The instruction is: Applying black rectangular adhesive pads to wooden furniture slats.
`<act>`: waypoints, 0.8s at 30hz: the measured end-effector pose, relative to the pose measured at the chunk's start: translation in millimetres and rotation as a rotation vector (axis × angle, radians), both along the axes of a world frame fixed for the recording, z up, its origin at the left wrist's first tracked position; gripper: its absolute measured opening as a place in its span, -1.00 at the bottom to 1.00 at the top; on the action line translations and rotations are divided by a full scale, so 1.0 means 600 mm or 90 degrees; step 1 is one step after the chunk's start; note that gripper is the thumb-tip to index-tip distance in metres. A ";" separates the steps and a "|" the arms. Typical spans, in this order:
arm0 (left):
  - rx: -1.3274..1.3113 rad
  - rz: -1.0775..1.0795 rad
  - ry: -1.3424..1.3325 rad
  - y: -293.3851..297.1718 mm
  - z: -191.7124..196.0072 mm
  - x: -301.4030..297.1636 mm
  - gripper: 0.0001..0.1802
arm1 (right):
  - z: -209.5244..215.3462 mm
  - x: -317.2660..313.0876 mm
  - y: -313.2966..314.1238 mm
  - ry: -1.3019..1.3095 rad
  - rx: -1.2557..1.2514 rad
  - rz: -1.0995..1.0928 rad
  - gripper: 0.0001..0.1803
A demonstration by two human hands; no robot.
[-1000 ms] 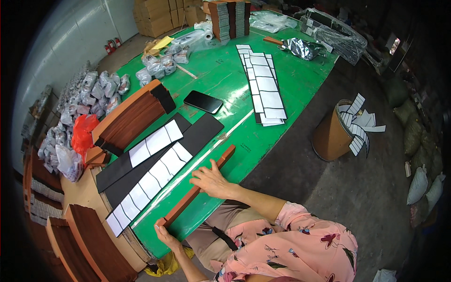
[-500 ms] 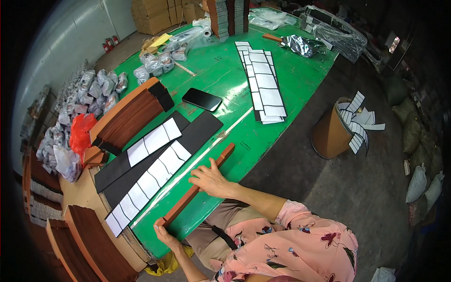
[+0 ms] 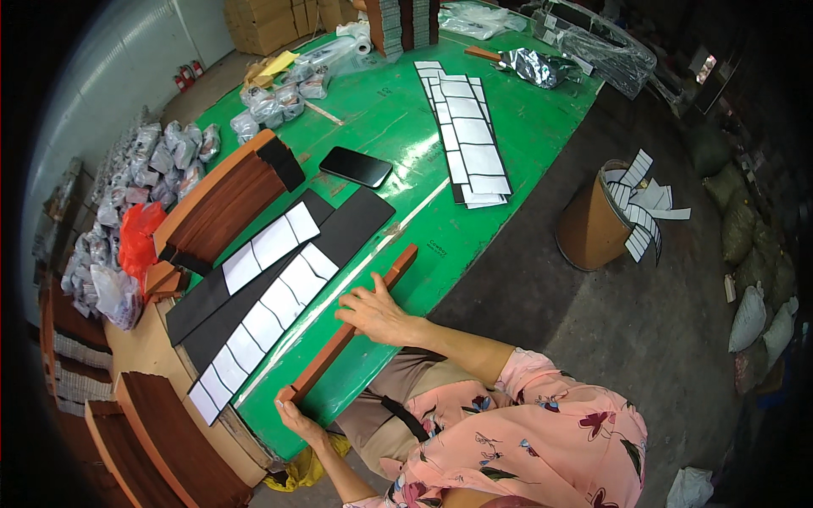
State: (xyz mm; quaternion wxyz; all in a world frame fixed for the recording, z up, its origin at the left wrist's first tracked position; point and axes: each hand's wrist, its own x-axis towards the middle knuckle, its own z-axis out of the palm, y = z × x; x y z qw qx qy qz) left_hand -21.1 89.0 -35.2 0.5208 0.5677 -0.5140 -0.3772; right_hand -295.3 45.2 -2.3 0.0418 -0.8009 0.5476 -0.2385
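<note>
A long, narrow reddish-brown bar [image 3: 324,361] lies slantwise along the near edge of the green table [image 3: 373,108]. My left hand [image 3: 298,416] grips its near end, fingers closed around the tip. Farther up, my right hand [image 3: 378,316] is across the bar with its fingers bent over it, thumb side toward the far end. Left of the bar are black strips [image 3: 366,218] with white rectangular pieces [image 3: 269,306] laid on them in rows. Part of the bar is hidden under my right hand.
A phone [image 3: 356,167] and a stack of curved brown pieces [image 3: 222,203] lie beyond the strips. More white-faced strips [image 3: 468,135] rest farther right. On the floor at right stands a brown bin [image 3: 586,229] holding offcuts. Plastic-wrapped bundles [image 3: 161,161] are heaped at left.
The whole view has shifted slightly, so the table things appear a little higher and farther left. Both hands stay on the bar, with little visible movement along it.
</note>
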 end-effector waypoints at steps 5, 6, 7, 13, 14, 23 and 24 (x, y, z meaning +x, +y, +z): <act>-0.075 0.014 0.011 -0.003 0.007 -0.016 -0.53 | 0.002 0.000 -0.001 0.001 0.011 0.000 -0.57; -0.077 0.009 0.011 -0.003 0.005 -0.015 -0.53 | 0.002 0.000 -0.001 -0.003 0.013 0.000 -0.58; -0.076 0.009 0.011 -0.003 0.005 -0.014 -0.53 | 0.003 0.000 -0.001 -0.003 0.013 0.000 -0.58; 0.015 -0.003 0.007 0.000 0.007 -0.006 -0.32 | 0.005 0.002 -0.002 -0.013 0.010 -0.008 -0.53; 0.009 0.009 -0.006 0.001 0.005 -0.006 -0.32 | 0.005 0.003 -0.003 -0.010 0.003 -0.009 -0.51; -0.068 -0.005 -0.031 0.004 0.010 -0.014 -0.39 | 0.015 -0.001 0.000 0.017 0.017 0.007 -0.48; -0.072 -0.001 -0.036 0.004 0.012 -0.018 -0.40 | 0.016 -0.002 0.001 0.014 0.002 0.005 -0.48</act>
